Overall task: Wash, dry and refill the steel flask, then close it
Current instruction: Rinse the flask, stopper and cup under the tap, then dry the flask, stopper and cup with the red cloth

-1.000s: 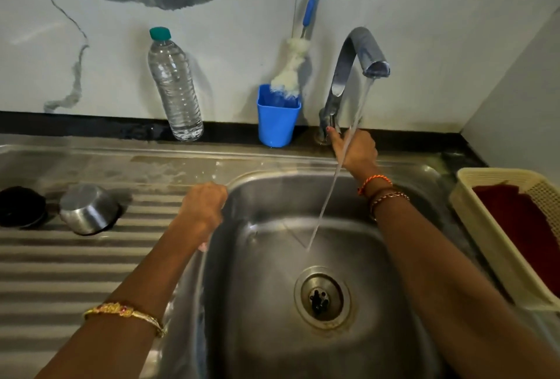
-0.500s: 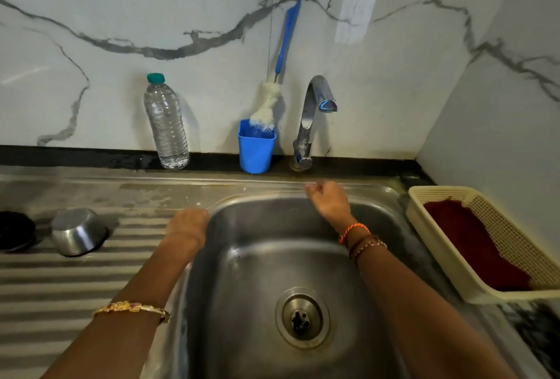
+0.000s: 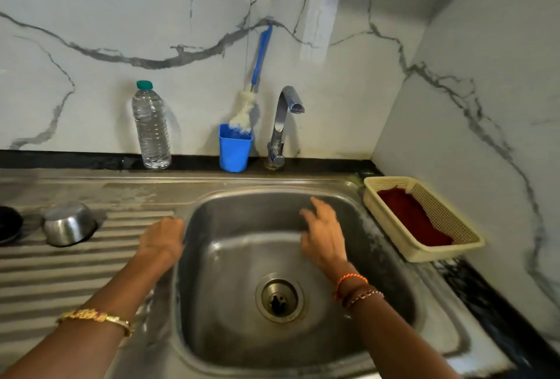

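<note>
Left hand (image 3: 162,237) rests curled over the left rim of the stainless steel sink (image 3: 272,194); grip contents hidden. Right hand (image 3: 322,234) hovers above the basin, fingers spread, empty. Steel flask body not identifiable; round steel cup (image 3: 69,223) lies on the ribbed drainboard (image 3: 75,269), far left.

Under my hands I see a brushed steel sink (image 3: 357,206), dull and water-streaked, with a ribbed steel drainboard (image 3: 60,272) left of my left hand. Beyond it sits a shiny steel bowl (image 3: 69,223). Past my right hand: a glossy chrome tap (image 3: 283,124), clear ribbed plastic bottle (image 3: 151,130), matt blue plastic cup (image 3: 235,151), perforated cream plastic basket (image 3: 424,221) holding red cloth (image 3: 412,218), and polished marble wall (image 3: 121,30).
</note>
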Action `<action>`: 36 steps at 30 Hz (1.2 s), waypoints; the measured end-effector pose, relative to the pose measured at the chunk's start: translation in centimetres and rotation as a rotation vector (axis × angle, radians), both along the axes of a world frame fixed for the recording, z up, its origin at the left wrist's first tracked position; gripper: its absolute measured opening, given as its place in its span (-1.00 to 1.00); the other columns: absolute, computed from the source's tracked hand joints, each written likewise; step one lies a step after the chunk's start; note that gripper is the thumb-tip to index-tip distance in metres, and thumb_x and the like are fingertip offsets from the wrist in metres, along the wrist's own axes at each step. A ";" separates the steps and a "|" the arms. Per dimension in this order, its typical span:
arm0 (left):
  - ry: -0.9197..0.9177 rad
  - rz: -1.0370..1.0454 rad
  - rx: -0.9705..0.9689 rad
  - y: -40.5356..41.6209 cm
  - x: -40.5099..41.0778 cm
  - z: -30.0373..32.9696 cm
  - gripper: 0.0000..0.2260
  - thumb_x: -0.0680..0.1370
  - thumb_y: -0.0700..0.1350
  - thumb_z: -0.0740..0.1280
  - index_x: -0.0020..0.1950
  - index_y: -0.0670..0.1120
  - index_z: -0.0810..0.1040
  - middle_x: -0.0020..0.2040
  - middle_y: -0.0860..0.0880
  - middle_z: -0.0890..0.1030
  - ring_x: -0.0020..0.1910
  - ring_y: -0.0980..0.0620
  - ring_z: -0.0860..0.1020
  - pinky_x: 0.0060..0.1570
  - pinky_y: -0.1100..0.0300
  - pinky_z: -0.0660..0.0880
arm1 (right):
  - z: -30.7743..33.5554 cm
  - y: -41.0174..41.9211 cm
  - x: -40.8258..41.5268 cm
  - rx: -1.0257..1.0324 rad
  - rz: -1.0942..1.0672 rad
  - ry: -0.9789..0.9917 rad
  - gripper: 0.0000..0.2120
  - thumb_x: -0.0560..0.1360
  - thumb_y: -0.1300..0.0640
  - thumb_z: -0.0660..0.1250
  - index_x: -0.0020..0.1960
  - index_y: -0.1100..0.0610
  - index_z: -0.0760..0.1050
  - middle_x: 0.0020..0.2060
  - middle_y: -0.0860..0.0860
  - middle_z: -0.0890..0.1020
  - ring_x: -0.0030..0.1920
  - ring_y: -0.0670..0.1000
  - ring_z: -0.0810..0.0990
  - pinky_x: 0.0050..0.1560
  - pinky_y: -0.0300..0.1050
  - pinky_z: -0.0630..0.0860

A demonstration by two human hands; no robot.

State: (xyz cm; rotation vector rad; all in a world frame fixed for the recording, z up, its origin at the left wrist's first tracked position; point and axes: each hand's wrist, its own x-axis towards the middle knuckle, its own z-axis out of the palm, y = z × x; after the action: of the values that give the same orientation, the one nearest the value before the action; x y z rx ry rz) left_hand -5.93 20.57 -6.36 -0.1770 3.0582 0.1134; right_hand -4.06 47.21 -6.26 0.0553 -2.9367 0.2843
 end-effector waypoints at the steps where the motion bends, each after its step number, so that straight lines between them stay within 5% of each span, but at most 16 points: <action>1: 0.015 -0.008 -0.031 0.4 0.6 -0.4 -0.73 0.58 -0.15 0.18 0.27 -0.13 0.44 0.26 -0.15 0.47 0.25 -0.13 0.47 0.18 0.08 0.41 | 0.9 1.0 0.4 -0.059 -0.025 0.102 -0.54 0.51 0.21 0.21 0.41 0.14 0.30 0.49 0.12 0.14 0.48 0.13 0.08 0.45 -0.08 0.03; 5: 0.047 -0.010 -0.048 2.5 2.5 -0.8 -0.67 0.54 -0.13 0.26 0.29 -0.17 0.38 0.26 -0.18 0.43 0.25 -0.17 0.44 0.19 0.07 0.41 | 4.7 6.8 1.5 -0.232 -0.209 0.339 -0.64 0.49 0.29 0.23 0.29 0.24 0.43 0.32 0.19 0.40 0.32 0.19 0.33 0.30 -0.03 0.27; 10: 0.031 -0.025 -0.226 4.8 3.4 -1.1 -0.66 0.56 -0.24 0.13 0.34 -0.14 0.32 0.29 -0.12 0.42 0.28 -0.11 0.43 0.21 0.11 0.39 | 5.6 14.2 1.7 -0.475 -0.567 0.225 -0.70 0.48 0.36 0.23 0.18 0.19 0.53 0.18 0.16 0.54 0.19 0.16 0.49 0.18 0.01 0.41; 15: -0.014 0.017 -0.305 5.5 5.4 -1.5 -0.68 0.56 -0.14 0.20 0.32 -0.12 0.39 0.28 -0.11 0.45 0.28 -0.09 0.42 0.21 0.15 0.39 | 4.4 18.6 1.6 -0.334 -0.478 -0.150 -0.58 0.42 0.08 0.44 0.18 0.28 0.47 0.08 0.16 0.56 0.13 0.17 0.51 0.07 -0.01 0.46; 19: -0.063 0.120 -0.228 5.6 6.4 -1.9 -0.63 0.54 -0.10 0.26 0.32 -0.17 0.39 0.29 -0.15 0.42 0.29 -0.14 0.39 0.22 0.10 0.41 | 4.1 19.3 0.3 -0.197 -0.433 -0.279 -0.53 0.44 -0.09 0.38 0.12 0.27 0.45 0.03 0.15 0.53 0.10 0.16 0.51 0.06 -0.01 0.46; 24: -0.017 0.180 -0.139 5.5 6.7 -1.5 -0.68 0.55 -0.05 0.25 0.24 -0.18 0.46 0.24 -0.14 0.47 0.24 -0.11 0.44 0.18 0.09 0.42 | 3.9 18.2 -1.6 0.086 -0.392 -0.339 -0.71 0.55 0.15 0.23 0.23 0.25 0.44 0.17 0.18 0.51 0.19 0.16 0.49 0.16 0.01 0.45; 29: 0.056 0.240 -0.002 4.2 6.8 -1.7 -0.68 0.51 -0.05 0.31 0.21 -0.17 0.48 0.20 -0.16 0.52 0.20 -0.16 0.48 0.14 0.05 0.43 | 4.0 19.3 -2.0 -0.040 -0.375 -0.332 -0.73 0.55 0.23 0.23 0.21 0.31 0.48 0.20 0.24 0.52 0.23 0.20 0.48 0.19 -0.01 0.40; 33: 0.065 0.204 -0.013 3.5 6.8 -1.7 -0.68 0.51 -0.06 0.31 0.22 -0.17 0.47 0.18 -0.17 0.52 0.19 -0.17 0.49 0.14 0.04 0.43 | 6.8 20.8 -2.0 -0.078 -0.412 -0.066 -0.73 0.55 0.27 0.20 0.22 0.34 0.42 0.15 0.28 0.53 0.17 0.24 0.50 0.18 0.04 0.41; 36: 0.061 0.174 -0.058 3.7 6.8 -1.7 -0.67 0.52 -0.06 0.29 0.24 -0.17 0.46 0.21 -0.16 0.51 0.19 -0.16 0.50 0.13 0.06 0.42 | 6.8 20.7 -2.2 -0.177 -0.404 -0.139 -0.77 0.51 0.28 0.26 0.14 0.32 0.49 0.03 0.24 0.60 0.04 0.21 0.58 0.13 0.06 0.50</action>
State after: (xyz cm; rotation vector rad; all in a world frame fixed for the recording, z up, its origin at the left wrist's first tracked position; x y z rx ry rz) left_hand 0.84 24.26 -8.09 -0.4521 3.1037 0.0414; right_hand -6.22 67.91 0.54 -0.5963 -2.9507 0.4959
